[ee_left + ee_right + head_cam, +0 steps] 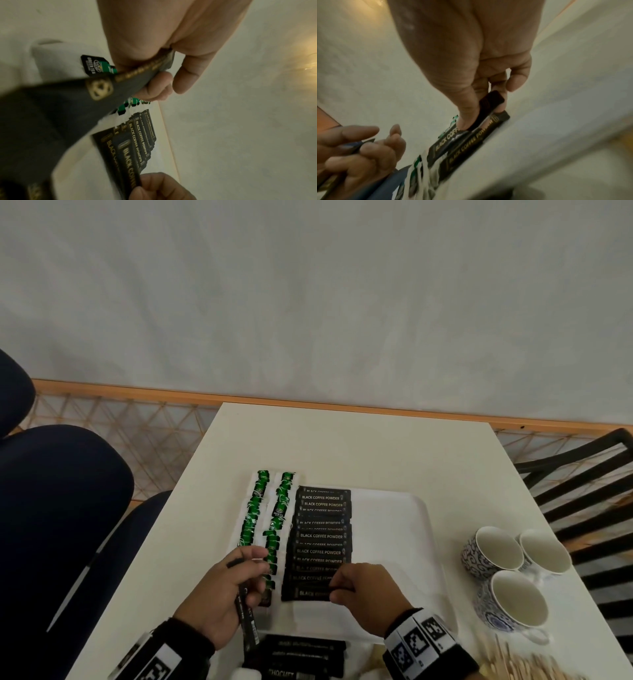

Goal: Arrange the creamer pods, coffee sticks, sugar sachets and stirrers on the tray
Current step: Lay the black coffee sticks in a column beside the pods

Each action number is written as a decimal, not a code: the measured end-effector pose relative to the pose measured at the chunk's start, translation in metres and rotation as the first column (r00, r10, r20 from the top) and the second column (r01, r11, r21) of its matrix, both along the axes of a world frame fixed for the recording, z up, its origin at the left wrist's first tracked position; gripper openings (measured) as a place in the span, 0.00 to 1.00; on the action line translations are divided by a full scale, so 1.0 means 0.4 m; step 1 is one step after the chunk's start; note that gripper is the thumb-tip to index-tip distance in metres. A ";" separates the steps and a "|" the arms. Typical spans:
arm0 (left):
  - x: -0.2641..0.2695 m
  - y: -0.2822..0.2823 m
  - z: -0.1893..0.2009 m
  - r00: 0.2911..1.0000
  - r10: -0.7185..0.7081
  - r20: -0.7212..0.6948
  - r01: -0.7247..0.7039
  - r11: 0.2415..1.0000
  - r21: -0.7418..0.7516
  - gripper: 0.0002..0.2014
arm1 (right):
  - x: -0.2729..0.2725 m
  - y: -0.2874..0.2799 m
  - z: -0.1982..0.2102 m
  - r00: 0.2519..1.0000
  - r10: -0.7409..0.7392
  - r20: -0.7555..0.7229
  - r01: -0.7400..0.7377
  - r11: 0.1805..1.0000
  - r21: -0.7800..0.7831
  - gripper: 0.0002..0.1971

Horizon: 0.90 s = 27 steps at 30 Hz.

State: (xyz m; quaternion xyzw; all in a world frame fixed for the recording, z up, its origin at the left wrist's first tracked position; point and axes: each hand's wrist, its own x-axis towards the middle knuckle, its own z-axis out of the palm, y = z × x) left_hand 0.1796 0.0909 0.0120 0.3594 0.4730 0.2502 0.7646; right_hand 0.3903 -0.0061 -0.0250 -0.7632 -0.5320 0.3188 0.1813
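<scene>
A white tray (394, 508) holds a column of black coffee sticks (321, 536) and, along its left side, two columns of green-and-white sachets (270, 515). My left hand (227, 590) grips a few black coffee sticks (247, 616) over the tray's near left corner; the same sticks (96, 92) fill the left wrist view. My right hand (363, 590) pinches the right end of one coffee stick (488, 106) at the near end of the black column, lowered onto the row there.
More black sticks (301, 659) lie at the table's near edge. Wooden stirrers (527, 662) are piled at the near right. Three patterned cups (513, 573) stand right of the tray. A dark chair (582, 508) is on the right, a padded seat (58, 508) on the left.
</scene>
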 end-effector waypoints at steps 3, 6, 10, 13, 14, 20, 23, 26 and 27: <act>-0.002 -0.001 -0.002 0.999 0.035 0.026 -0.034 0.999 -0.028 0.08 | -0.021 -0.001 -0.028 0.992 0.008 0.128 -0.009 1.000 0.008 0.09; -0.001 -0.003 0.000 0.998 0.045 0.032 -0.044 0.999 -0.031 0.08 | -0.042 0.003 -0.036 0.979 0.002 0.203 -0.010 0.999 0.036 0.09; -0.005 -0.001 -0.001 0.995 0.071 0.071 -0.067 0.996 -0.060 0.09 | -0.061 0.006 -0.036 0.967 0.011 0.253 -0.014 1.000 0.012 0.11; -0.011 0.001 -0.003 0.986 0.122 0.112 -0.109 0.988 -0.111 0.10 | -0.063 0.010 -0.039 0.966 0.008 0.260 -0.011 1.000 0.010 0.12; -0.011 0.001 -0.003 0.982 0.144 0.119 -0.129 0.984 -0.126 0.11 | -0.064 0.011 -0.040 0.965 0.003 0.264 -0.007 1.000 0.014 0.12; -0.001 -0.001 0.004 0.963 0.242 0.117 -0.222 0.961 -0.162 0.13 | -0.068 0.012 -0.047 0.940 -0.008 0.341 -0.014 0.998 0.061 0.12; 0.003 -0.002 0.010 0.958 0.251 0.140 -0.226 0.958 -0.175 0.10 | -0.071 0.014 -0.048 0.944 0.001 0.330 -0.036 0.994 0.101 0.11; 0.008 -0.003 0.015 0.937 0.278 0.211 -0.237 0.950 -0.202 0.10 | -0.069 0.019 -0.017 0.992 0.049 0.112 -0.069 0.982 0.178 0.11; 0.012 -0.003 0.017 0.930 0.285 0.232 -0.239 0.949 -0.205 0.10 | -0.070 0.022 0.004 0.996 0.089 -0.013 -0.086 0.984 0.158 0.12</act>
